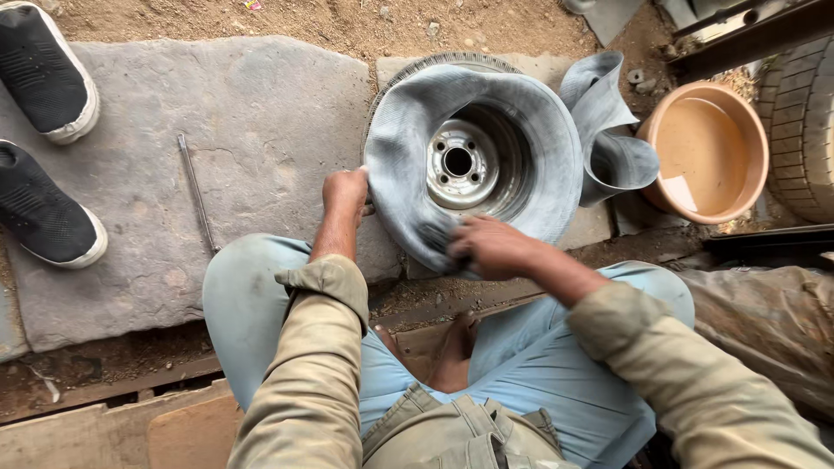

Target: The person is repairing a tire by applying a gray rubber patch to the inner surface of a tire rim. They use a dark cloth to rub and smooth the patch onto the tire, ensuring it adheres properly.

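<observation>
On the grey stone slab [174, 156] in front of our knees lies a small wheel [459, 161] with a metal middle, and a floppy grey rubber tube [408, 139] is draped over it. Our left hand [346, 193] is closed on the tube's left edge, fingers curled around the rubber. Our right hand [491, 247] presses on the tube's near edge; it looks blurry, so we cannot tell how tightly it grips. More of the tube [608, 130] flops out on the right, next to a round orange bowl [705, 152]. A thin metal rod [197, 193] lies on the slab to the left. Two black shoes [43, 139] of another person stand at the far left. A big tyre [804, 130] sits at the right edge.
</observation>
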